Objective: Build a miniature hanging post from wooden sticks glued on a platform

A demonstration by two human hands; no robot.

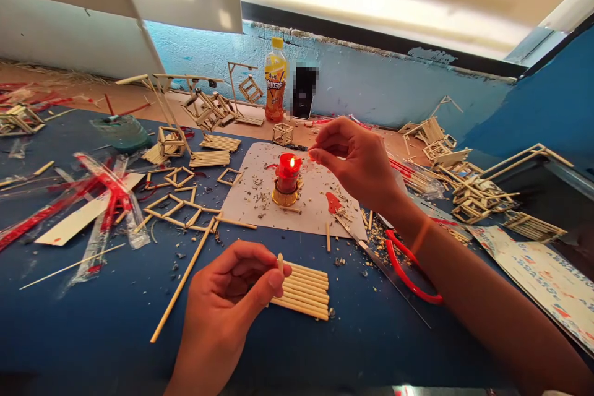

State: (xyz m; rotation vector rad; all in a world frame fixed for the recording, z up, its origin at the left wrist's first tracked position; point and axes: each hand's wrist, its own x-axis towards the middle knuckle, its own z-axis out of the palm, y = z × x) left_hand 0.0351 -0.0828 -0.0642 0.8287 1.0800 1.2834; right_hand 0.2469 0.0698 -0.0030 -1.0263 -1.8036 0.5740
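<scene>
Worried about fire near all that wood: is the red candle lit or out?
Lit. A small bright flame shows at the top of the red candle, glowing beside the right hand.

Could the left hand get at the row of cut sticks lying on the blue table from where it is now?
Probably yes: the left hand sits right beside the row of cut sticks with nothing between, though it already pinches one short stick.

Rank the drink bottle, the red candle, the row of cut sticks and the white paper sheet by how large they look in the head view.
1. White paper sheet, clearly largest.
2. Row of cut sticks and drink bottle: similar; the sticks lie nearer the camera, so I won't rank them.
3. Red candle, smallest.
</scene>
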